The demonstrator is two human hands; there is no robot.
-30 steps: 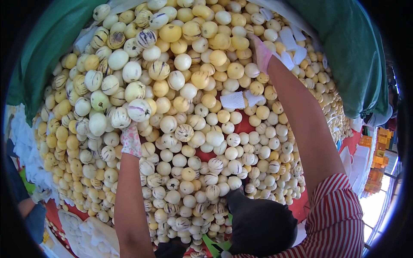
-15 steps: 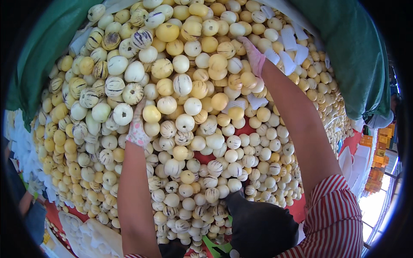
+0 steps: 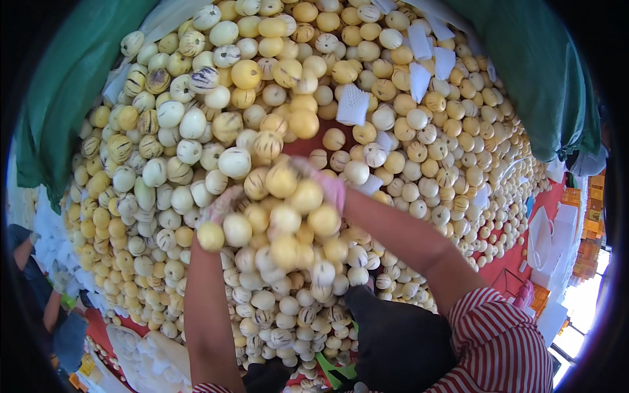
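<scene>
Round pepino melons (image 3: 192, 123), yellow to cream-white, some striped purple, lie in a great heap before me. Between my two hands a bunch of yellow pepino melons (image 3: 306, 195) is gathered, blurred by motion. My left hand (image 3: 219, 206), in a pale pink-patterned glove, curves against the bunch's left side, its fingers partly hidden behind the fruit. On the far right side of the bunch, my right hand (image 3: 318, 178) in a pink glove is cupped round the melons; its fingertips are smeared.
White foam net sleeves (image 3: 353, 105) lie on the fruit at the right. Red ground cloth (image 3: 308, 141) shows through a gap. Green cloth (image 3: 524, 72) hangs at both sides. Orange crates (image 3: 593, 203) stand far right. Another person's arm (image 3: 56, 308) is at far left.
My right hand has swept back toward me and leftward, dragging melons along and baring red cloth behind. My left hand stays near its place, with melons now piled against it.
</scene>
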